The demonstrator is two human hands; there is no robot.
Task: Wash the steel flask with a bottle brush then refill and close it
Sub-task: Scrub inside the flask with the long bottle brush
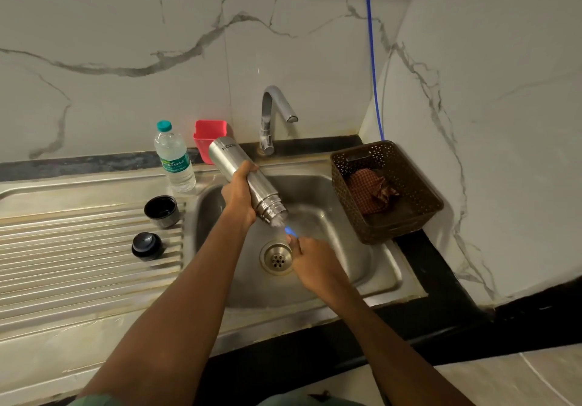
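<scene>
Black worktop, veined marble-look wall, stainless sink with ribbed drainboard. Left hand fingers wrapped round the smooth cylindrical steel flask — tilted mouth-down over the basin. Right hand fingers pinch the blue-handled bottle brush at the flask's mouth. Two round black lids on the drainboard — perforated brown basket at the sink's right rim.

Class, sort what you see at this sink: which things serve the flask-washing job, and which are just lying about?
Job: steel flask, bottle brush, left hand, right hand, black cup lid, black stopper, tap, sink, water bottle (perhaps for refilling).
Lying about: red tub, brown basket, checked cloth, blue cable.
</scene>
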